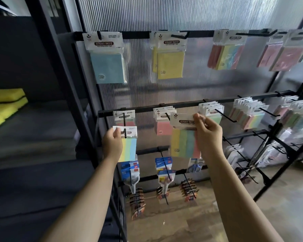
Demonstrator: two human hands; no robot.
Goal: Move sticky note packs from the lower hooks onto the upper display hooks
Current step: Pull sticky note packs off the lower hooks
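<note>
My right hand [207, 132] grips a striped sticky note pack [183, 142] by its white header, held free in front of the lower rail [143, 109]. My left hand [112, 143] pinches the header of a smaller striped pack [129, 147] that sits near the tip of the leftmost lower hook [125, 124]. Another pack [123, 117] hangs further back on that hook. Pink packs [162, 124] hang on the neighbouring lower hook. On the upper rail hang a blue pack [107, 65], yellow packs [170, 62] and multicolour packs [226, 55].
More sticky note packs [250, 114] fill lower hooks to the right, with long bare hook tips [233, 121] sticking out. Below hang blue-carded items [129, 170] and scissors [195, 165]. A dark shelf unit with yellow sponges [5, 103] stands at the left.
</note>
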